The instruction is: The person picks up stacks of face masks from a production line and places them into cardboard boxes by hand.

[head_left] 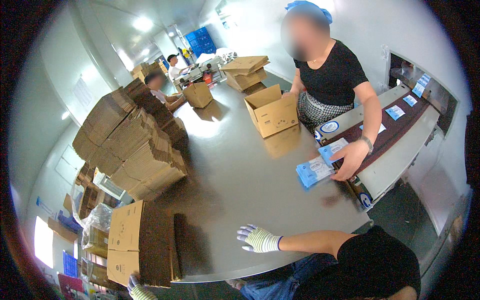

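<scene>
**Gloved hands getting at the flat-box stack**

Closest in, the left hand (pixel 136 289) in a striped glove is curling round the bottom edge of the upright stack of flat boxes (pixel 142 243), probably steadying it so it isn't tipping off the worktop (pixel 240 170) rim. The right hand (pixel 257 239) is lying open, fingers spread on the bare metal, gripping nothing, likely bracing. Further back, a co-worker's hand (pixel 350 159) is gathering blue packets (pixel 315 170) coming off the conveyor (pixel 395 135), right beside an open box (pixel 271 110) kept within reach. A big heap of flattened cardboard (pixel 132 142) is sitting left, handy for refills.
</scene>
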The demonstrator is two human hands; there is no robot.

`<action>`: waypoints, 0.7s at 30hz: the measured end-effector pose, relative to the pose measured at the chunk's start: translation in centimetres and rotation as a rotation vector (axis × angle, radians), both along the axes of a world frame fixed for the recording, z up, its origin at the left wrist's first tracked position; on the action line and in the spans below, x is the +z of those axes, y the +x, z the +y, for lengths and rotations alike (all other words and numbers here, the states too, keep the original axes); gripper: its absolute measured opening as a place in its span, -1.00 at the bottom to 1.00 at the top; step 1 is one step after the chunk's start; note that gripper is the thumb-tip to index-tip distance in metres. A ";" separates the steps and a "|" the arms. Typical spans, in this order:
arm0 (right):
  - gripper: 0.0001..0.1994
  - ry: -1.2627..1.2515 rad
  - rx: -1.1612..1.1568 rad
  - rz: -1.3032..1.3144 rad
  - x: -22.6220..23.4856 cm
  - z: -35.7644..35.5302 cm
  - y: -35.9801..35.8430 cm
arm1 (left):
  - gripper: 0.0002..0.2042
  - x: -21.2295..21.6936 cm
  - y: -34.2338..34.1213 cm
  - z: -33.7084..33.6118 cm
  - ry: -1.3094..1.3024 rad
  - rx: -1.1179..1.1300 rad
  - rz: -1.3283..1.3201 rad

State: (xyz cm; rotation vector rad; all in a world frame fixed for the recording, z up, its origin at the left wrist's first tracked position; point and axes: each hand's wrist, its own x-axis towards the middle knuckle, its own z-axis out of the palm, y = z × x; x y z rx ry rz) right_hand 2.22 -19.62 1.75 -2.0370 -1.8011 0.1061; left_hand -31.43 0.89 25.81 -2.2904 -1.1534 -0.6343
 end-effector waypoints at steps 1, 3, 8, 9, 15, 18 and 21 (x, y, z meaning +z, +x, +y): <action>-0.48 -0.004 -0.004 0.004 0.0 -0.1 0.0 | -0.73 0.3 0.7 -0.7 0.094 -0.018 0.037; -0.49 0.012 -0.001 0.004 0.1 -0.4 0.1 | -0.74 0.1 0.2 -0.4 0.104 -0.053 0.040; -0.52 0.059 0.019 -0.001 -0.1 -1.4 0.3 | -0.74 0.8 1.5 -2.5 0.033 0.011 0.091; -0.52 0.065 0.020 -0.002 -0.2 -1.6 0.3 | -0.74 1.2 2.4 -3.7 0.087 -0.041 0.094; -0.52 0.090 0.039 0.077 0.0 -2.3 0.5 | -0.69 4.2 7.6 -10.4 0.341 -0.564 0.034; -0.44 0.132 -0.066 0.577 1.6 -3.3 1.2 | -0.73 5.4 9.4 -15.0 0.247 -0.770 -0.056; -0.36 0.305 -0.433 0.717 4.0 -5.5 4.1 | -0.70 6.1 10.0 -18.5 0.013 -0.873 -0.270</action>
